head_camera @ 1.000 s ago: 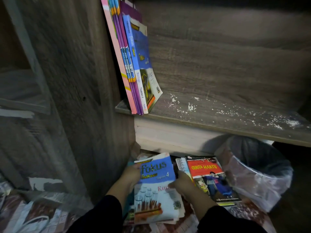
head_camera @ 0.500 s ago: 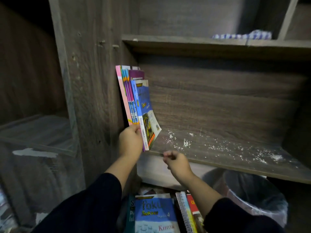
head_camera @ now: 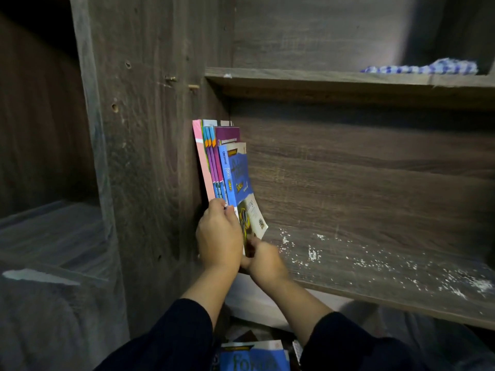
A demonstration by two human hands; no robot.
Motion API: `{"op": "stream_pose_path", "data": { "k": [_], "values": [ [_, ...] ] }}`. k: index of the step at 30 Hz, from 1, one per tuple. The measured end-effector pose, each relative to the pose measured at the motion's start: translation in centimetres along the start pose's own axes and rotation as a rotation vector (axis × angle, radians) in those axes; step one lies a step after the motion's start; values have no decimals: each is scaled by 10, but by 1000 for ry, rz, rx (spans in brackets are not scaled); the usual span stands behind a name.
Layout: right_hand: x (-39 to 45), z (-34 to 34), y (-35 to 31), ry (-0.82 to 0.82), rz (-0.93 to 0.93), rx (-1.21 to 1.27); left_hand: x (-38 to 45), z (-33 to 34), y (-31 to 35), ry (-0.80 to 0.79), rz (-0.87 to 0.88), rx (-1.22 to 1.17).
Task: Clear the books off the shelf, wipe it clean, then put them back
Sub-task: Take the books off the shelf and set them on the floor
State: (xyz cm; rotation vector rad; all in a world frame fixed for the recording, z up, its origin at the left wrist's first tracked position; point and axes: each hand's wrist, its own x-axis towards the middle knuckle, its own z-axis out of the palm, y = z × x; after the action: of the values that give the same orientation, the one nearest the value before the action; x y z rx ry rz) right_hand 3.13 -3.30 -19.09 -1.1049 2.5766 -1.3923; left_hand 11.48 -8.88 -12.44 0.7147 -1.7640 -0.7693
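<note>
- Left hand (head_camera: pixel 218 238), bare below a dark sleeve (head_camera: pixel 171 338), is pressed against the spines at the lower front of a small upright row of thin softcover books (head_camera: pixel 223 170), its fingers curled round their bottom edges, so it grips the row.
- Right hand (head_camera: pixel 263 259), blurred, sits just beside and partly behind the left one at the foot of the outermost book; its fingers look curled at that cover's lower edge, but whether they actually pinch it cannot be told.
- That row stands at the left end of the dark wood-grain shelf board (head_camera: pixel 375 263), leaning against the cabinet's left side wall (head_camera: pixel 150 156): a pink spine outermost, then purple-and-blue ones, then a blue-covered workbook (head_camera: pixel 239 175) whose lower corner flares out to the right.
- White crumbs or dust (head_camera: pixel 310 254) speckle the bare shelf board from the books toward its right end (thickest near the front edge).
- A blue-and-white checked cloth (head_camera: pixel 420 69) lies on the upper shelf (head_camera: pixel 348 77), near its right end.
- Another blue book (head_camera: pixel 254 357) lies below, between the forearms.
</note>
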Motion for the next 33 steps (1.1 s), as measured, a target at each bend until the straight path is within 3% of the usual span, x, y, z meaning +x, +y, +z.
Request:
{"op": "stream_pose_path", "data": {
  "k": [8,15,18,22,24,28,31,33],
  "values": [
    [-2,-6,12,-51,0,165,-2,11,10,-9,138,107],
    [-7,-11,17,9,68,232,19,17,20,-318,92,372],
    [-27,-27,11,11,270,395,22,17,21,-334,125,332],
    [-52,-37,5,-341,652,715,15,10,29,-333,131,234],
    [-53,-37,8,-390,726,1013,15,4,37,-326,115,161],
    [-52,-41,4,-139,695,1440,26,-17,54,-356,65,-59],
    [-57,-56,1,47,609,1559,31,-40,67,-432,-38,-259],
    [-68,-68,3,86,584,1530,27,-55,70,-491,-88,-298]
  ]
}}
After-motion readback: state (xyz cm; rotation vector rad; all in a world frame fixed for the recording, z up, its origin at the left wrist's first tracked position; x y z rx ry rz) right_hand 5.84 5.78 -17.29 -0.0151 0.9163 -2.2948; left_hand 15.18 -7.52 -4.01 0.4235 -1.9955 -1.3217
